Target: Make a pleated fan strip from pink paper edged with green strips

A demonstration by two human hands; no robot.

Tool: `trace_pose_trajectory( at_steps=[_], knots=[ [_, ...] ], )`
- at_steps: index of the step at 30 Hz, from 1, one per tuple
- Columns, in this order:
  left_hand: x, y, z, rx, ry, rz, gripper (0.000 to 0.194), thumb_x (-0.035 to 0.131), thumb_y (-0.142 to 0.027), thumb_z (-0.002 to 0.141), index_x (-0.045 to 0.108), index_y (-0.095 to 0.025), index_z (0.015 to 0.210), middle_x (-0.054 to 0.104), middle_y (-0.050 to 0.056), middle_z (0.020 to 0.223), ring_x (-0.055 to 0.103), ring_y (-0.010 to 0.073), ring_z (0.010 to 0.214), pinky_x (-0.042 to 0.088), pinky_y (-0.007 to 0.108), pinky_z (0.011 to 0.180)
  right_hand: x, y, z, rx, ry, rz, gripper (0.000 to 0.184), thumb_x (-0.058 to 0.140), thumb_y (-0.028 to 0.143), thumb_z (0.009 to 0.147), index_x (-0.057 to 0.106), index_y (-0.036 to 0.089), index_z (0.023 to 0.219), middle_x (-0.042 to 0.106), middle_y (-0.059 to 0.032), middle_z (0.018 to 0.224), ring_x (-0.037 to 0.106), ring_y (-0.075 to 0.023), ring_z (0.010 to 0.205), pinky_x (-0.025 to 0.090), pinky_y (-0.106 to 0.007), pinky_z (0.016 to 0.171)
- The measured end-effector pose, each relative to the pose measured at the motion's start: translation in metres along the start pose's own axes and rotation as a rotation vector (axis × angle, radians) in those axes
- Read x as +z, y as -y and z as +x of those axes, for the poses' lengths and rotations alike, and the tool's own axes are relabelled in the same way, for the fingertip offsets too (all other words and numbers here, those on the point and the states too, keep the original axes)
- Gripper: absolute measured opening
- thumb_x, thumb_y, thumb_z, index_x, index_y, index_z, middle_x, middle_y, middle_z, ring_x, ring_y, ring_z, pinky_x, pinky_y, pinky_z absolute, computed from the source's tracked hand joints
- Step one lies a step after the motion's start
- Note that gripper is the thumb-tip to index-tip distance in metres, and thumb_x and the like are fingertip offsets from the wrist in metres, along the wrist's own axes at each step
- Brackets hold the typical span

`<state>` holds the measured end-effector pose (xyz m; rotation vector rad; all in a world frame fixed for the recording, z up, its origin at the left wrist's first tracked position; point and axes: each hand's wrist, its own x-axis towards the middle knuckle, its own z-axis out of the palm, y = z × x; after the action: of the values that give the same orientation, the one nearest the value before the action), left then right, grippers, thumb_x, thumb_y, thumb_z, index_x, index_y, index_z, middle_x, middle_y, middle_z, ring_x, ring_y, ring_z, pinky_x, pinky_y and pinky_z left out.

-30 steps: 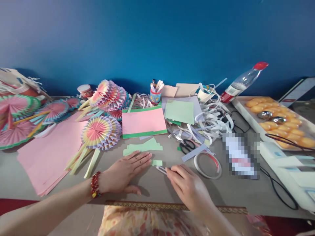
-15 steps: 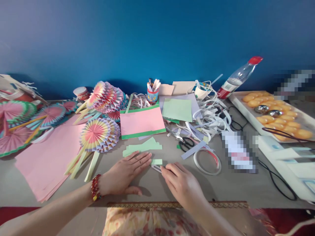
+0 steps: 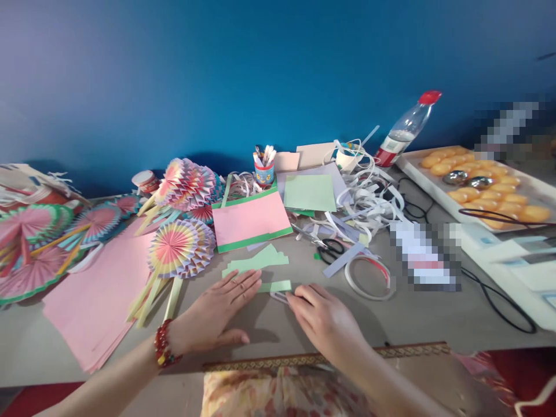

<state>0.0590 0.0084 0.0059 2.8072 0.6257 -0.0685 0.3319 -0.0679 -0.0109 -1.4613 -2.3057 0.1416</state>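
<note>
My left hand [image 3: 226, 307] lies flat with fingers stretched out, pressing on a light green paper strip [image 3: 280, 286]. Part of that strip is covered by my fingers. My right hand [image 3: 324, 315] is closed, thumb and fingers pinching the end of a narrow whitish looped piece [image 3: 278, 296] just below the strip; its exact kind is unclear. More light green paper pieces [image 3: 258, 260] lie beyond my left fingers. To the right are a roll of white tape [image 3: 351, 284] and black-handled scissors [image 3: 332, 250].
Pleated paper rosettes [image 3: 174, 249] and pink sheets [image 3: 99, 301] are on the left. A pink-and-green card [image 3: 252, 220], a pen cup [image 3: 264, 174] and tangled white strips [image 3: 373, 197] sit further back. On the right stand a bottle [image 3: 402, 136] and a tray [image 3: 408, 165] of orange rounded items.
My left hand has slid slightly left, uncovering more of the green strip. My right hand keeps its pinch on the whitish piece. The camera view has tilted a little.
</note>
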Motion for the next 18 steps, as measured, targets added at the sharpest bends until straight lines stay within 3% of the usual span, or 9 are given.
trace_pose_trajectory(
  at_steps=[6, 18],
  knots=[
    [0.013, -0.005, 0.0, -0.011, 0.041, 0.025, 0.095, 0.04, -0.072, 0.09, 0.001, -0.017, 0.158, 0.009, 0.013, 0.163, 0.016, 0.0303, 0.15, 0.01, 0.047, 0.122, -0.001, 0.0, 0.001, -0.031, -0.006, 0.01, 0.018, 0.054, 0.009, 0.092, 0.067, 0.018, 0.099, 0.063, -0.0039, 0.082, 0.06, -0.0154, 0.08, 0.045, -0.025, 0.069],
    [0.011, -0.004, 0.001, 0.0, 0.047, 0.006, 0.096, 0.04, -0.072, 0.09, -0.001, -0.017, 0.158, 0.008, 0.013, 0.164, 0.015, 0.0307, 0.15, 0.009, 0.048, 0.122, 0.012, 0.014, 0.006, -0.033, -0.013, -0.001, 0.013, 0.058, 0.01, 0.091, 0.067, 0.016, 0.099, 0.062, -0.0038, 0.083, 0.059, -0.0158, 0.08, 0.045, -0.026, 0.071]
  ],
)
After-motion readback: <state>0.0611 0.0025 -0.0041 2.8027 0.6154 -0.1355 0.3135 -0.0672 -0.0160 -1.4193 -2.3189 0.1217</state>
